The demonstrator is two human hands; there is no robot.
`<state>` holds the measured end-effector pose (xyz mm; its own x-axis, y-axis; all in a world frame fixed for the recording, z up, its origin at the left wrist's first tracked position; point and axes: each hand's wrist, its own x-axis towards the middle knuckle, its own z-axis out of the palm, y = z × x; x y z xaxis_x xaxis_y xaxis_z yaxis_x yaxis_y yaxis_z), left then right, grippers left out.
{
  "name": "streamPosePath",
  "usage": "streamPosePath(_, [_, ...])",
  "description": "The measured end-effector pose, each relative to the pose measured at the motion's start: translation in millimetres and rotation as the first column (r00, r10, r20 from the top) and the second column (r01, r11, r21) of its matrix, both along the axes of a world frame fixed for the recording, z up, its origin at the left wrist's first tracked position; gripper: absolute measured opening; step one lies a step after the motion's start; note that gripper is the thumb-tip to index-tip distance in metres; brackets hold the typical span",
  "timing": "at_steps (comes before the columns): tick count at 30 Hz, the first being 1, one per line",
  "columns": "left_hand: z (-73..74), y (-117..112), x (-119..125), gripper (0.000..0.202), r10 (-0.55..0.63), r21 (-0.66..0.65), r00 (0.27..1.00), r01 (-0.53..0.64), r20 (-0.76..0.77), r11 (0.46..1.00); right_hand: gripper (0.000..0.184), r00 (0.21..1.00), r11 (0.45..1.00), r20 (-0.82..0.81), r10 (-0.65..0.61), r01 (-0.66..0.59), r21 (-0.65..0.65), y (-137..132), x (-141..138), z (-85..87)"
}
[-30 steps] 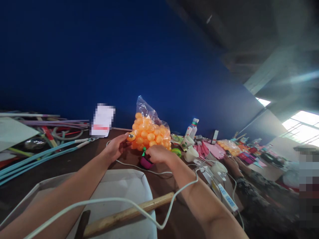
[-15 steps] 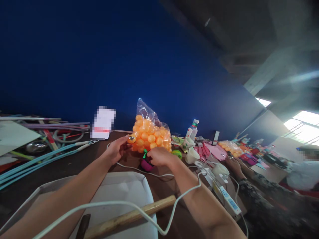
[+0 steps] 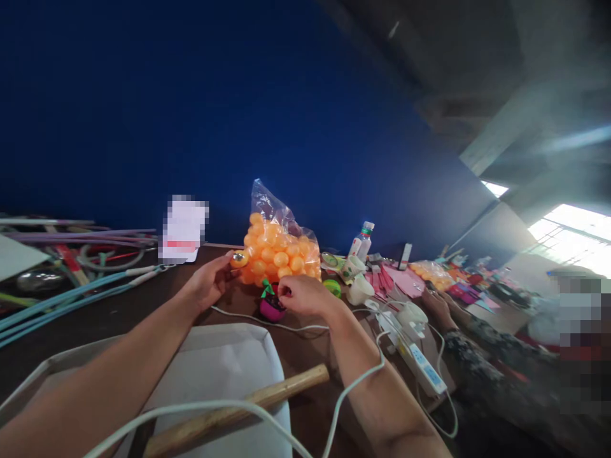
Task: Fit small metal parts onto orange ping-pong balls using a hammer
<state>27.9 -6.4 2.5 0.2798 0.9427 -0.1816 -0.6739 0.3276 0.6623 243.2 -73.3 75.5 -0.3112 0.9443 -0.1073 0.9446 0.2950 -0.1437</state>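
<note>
My left hand (image 3: 210, 281) is closed on an orange ball (image 3: 242, 259) with a shiny metallic patch, holding it between thumb and fingertips. Just behind the ball stands a clear plastic bag (image 3: 279, 248) full of similar orange balls. In front of the bag sits a small purple pot (image 3: 272, 310) with green leaf-like pieces on its rim and dark bits inside. My right hand (image 3: 305, 295) hovers at the pot's right edge, its fingers curled into a pinch. Whatever those fingertips hold, if anything, is hidden or too small to name.
A white tray (image 3: 229, 337) with a wooden-handled tool (image 3: 267, 397) across it is nearest me. White cable (image 3: 353, 381) loops over my right forearm. Blue rods (image 3: 86, 299) lie left; a bottle (image 3: 361, 245), tape rolls and a power strip (image 3: 427, 369) lie right, beside another person's hands (image 3: 439, 308).
My right hand has drawn up and right from the purple pot, uncovering more of its opening. My left hand still holds the orange ball. The whole view has shifted slightly.
</note>
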Motion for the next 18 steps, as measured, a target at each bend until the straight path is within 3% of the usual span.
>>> streamPosePath(4, [2.2, 0.2, -1.0, 0.014, 0.054, -0.021, 0.997, -0.053, 0.054, 0.998, 0.008, 0.955, 0.995, -0.295, 0.014, 0.015, 0.098, 1.4, -0.9, 1.5])
streamPosePath(6, [1.9, 0.2, -1.3, 0.016, 0.080, -0.026, 0.995, -0.078, 0.066, 0.997, 0.009, 0.861, 0.984, -0.508, 0.018, 0.075, 0.161, 5.5, -7.2, 4.2])
streamPosePath(9, [0.5, 0.1, -1.7, 0.017, 0.080, 0.002, 0.993, -0.080, 0.083, 0.997, 0.014, 0.646, 0.978, -0.762, 0.042, 0.130, 0.164, 15.7, -24.6, 9.6])
streamPosePath(13, [-0.9, 1.2, -1.8, 0.014, 0.071, 0.027, 0.993, -0.074, 0.096, 0.997, 0.017, 0.416, 0.988, -0.906, 0.080, 0.087, 0.127, 30.1, -50.5, 12.3])
streamPosePath(18, [-4.3, 2.8, -2.4, 0.015, 0.051, 0.064, 0.998, -0.053, 0.036, 0.997, 0.017, 0.328, 0.998, -0.945, 0.022, 0.047, 0.040, 35.7, -63.0, 0.5])
